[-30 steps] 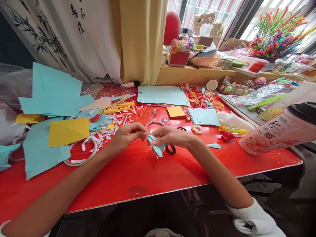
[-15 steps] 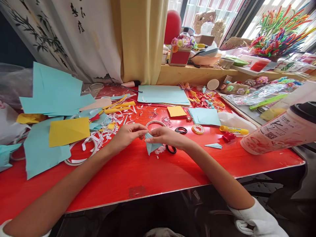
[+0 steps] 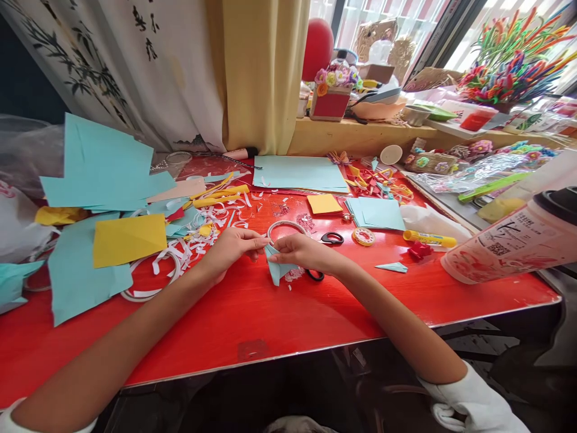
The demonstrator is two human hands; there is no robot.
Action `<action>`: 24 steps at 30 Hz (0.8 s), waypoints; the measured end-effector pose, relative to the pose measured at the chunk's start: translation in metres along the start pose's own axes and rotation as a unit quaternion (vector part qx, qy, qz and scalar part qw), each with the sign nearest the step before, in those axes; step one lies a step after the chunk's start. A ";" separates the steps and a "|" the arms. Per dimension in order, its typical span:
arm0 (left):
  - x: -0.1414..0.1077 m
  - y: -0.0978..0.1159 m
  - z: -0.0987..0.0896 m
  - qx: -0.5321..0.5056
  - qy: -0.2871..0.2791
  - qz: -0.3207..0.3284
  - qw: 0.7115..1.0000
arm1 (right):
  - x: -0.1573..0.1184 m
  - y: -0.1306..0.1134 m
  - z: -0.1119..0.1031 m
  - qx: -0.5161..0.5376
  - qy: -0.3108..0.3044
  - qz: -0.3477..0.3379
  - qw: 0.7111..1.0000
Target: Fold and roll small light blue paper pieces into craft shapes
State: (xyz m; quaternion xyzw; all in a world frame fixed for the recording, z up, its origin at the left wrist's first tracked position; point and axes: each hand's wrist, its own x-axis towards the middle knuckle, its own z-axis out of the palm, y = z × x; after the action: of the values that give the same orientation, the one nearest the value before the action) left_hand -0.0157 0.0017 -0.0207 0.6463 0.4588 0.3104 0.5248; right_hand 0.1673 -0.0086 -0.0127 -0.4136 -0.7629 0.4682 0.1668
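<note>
A folded piece of light blue paper (image 3: 279, 272) is held just above the red table, pointing downward. My right hand (image 3: 306, 252) pinches its upper edge between thumb and fingers, covering part of it. At the paper's top left corner, my left hand (image 3: 238, 248) is closed in a pinch, the thumb pressed against the index finger. A white tape ring (image 3: 288, 224) lies just behind my fingers. Black-handled scissors (image 3: 332, 238) rest beside my right hand, partly hidden under it. A small folded blue paper piece (image 3: 392, 267) lies farther right.
Blue sheets (image 3: 90, 270), a yellow sheet (image 3: 130, 240) and white paper scraps (image 3: 184, 252) crowd the left. Yellow square paper (image 3: 324, 204), a blue stack (image 3: 376, 213), a tape roll (image 3: 363, 236) and a glue stick (image 3: 428, 239) lie right. A large cup (image 3: 509, 240) stands near the right edge.
The whole view has shifted slightly, so things appear a little farther right. Both hands keep their pinch at the blue paper, with only a slight shift of the fingers.
</note>
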 end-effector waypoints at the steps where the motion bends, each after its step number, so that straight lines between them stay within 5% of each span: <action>1: 0.000 0.000 0.000 -0.008 -0.002 -0.005 1.000 | 0.000 0.000 0.000 0.008 0.005 -0.002 1.000; 3: 0.000 0.001 -0.002 0.021 0.019 0.025 0.999 | 0.001 0.001 0.001 0.056 0.013 -0.003 0.998; 6: -0.002 0.004 -0.008 0.152 0.061 0.161 0.973 | 0.001 0.002 0.000 0.199 0.035 0.011 0.979; 11: -0.005 0.007 -0.014 0.292 0.010 0.315 0.903 | -0.001 0.002 -0.004 0.364 0.071 0.036 0.928; 15: -0.004 0.003 -0.014 0.290 -0.026 0.340 0.894 | -0.001 0.002 -0.002 0.366 0.069 0.037 0.927; 24: -0.003 0.003 -0.016 0.259 -0.046 0.282 0.922 | -0.002 0.004 -0.005 0.386 0.018 -0.003 0.922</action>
State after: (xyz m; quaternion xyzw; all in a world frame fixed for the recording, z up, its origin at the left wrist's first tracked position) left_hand -0.0305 0.0048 -0.0134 0.8761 0.2969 0.2859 0.2500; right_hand 0.1732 -0.0066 -0.0134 -0.3236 -0.5206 0.7184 0.3288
